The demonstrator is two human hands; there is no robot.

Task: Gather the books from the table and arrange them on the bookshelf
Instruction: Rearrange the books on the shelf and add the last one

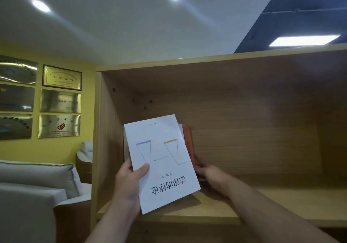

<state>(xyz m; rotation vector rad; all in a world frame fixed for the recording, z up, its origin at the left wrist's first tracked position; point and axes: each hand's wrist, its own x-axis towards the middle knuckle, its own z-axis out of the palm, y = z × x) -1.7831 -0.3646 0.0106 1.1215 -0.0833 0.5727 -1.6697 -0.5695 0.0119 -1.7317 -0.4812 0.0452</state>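
On the left wall hang the wall plaques [60, 101], with a sofa [37, 177] below them. Next comes the bookshelf [272, 203], its top compartment open to view. The left grip [129, 182] pinches the white book [161, 163] at its lower left edge, thumb on the cover, and holds it tilted in front of the compartment with the title upside down. Behind it an orange book [188, 145] stands on the shelf near the left wall, with others half hidden. The right grip [210, 175] lies against the foot of that row; whether it clasps or only presses I cannot tell. To seat the white book well, I would square it upright, turn the title the right way up, steady the row so nothing topples, then slide it in alongside
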